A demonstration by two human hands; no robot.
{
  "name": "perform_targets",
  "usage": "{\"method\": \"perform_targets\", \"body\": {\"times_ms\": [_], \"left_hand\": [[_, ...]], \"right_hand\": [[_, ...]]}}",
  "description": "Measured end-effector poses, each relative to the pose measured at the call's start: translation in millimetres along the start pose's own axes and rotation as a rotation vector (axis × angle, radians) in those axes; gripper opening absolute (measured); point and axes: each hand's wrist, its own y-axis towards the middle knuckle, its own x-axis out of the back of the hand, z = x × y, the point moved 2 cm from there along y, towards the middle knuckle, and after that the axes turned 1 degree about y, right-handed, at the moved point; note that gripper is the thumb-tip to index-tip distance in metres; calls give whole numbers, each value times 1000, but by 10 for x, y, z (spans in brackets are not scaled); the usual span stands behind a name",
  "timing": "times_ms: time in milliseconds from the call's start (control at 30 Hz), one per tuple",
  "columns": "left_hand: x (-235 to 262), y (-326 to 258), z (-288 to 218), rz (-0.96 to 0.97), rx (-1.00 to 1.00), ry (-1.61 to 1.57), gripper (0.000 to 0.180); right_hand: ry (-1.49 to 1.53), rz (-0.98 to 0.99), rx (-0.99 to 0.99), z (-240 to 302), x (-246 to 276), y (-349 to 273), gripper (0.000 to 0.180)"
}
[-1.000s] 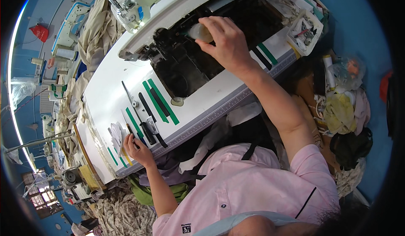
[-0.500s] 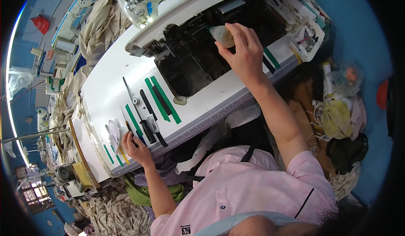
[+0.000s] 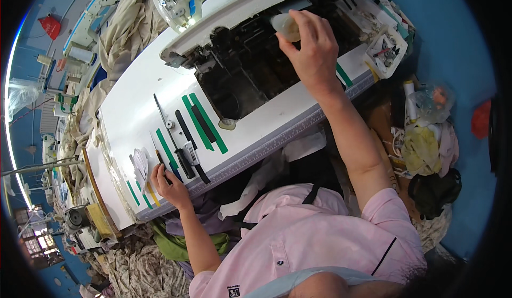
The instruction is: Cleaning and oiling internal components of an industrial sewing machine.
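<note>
My right hand (image 3: 316,55) pinches a rounded translucent bottle (image 3: 287,27) above black machine well (image 3: 250,79); left hand (image 3: 170,186), hold unclear, near left at white desk (image 3: 128,106).

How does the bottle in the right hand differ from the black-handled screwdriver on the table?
The translucent bottle is short and rounded, while the black-handled screwdriver is long and thin. The bottle looks pale; the screwdriver is black at its handle end. The right hand holds the bottle over the dark machine recess, while the screwdriver lies on the white tabletop. Both are at this same tabletop.
</note>
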Motion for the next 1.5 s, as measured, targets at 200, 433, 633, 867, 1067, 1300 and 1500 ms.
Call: {"method": "perform_targets", "body": {"times_ms": [200, 433, 633, 867, 1067, 1300, 1500], "left_hand": [[3, 7, 3, 2, -5, -14, 17], [-37, -5, 68, 19, 2, 16, 17], [-69, -16, 120, 37, 38, -12, 17], [-71, -20, 141, 22, 38, -13, 17], [-70, -24, 132, 16, 46, -13, 17], [-67, -17, 117, 17, 50, -6, 18], [-66, -17, 122, 33, 53, 11, 18]], "right_hand": [[-24, 37, 19, 23, -17, -52, 50], [151, 59, -29, 123, 246, -75, 54], [309, 5, 1, 439, 200, 113, 56], [293, 10, -15, 423, 53, 214, 55], [361, 37, -32, 463, 68, 202, 52], [386, 42, -32, 428, 55, 225, 50], [371, 116, -24, 451, 3, 102, 53]]}}
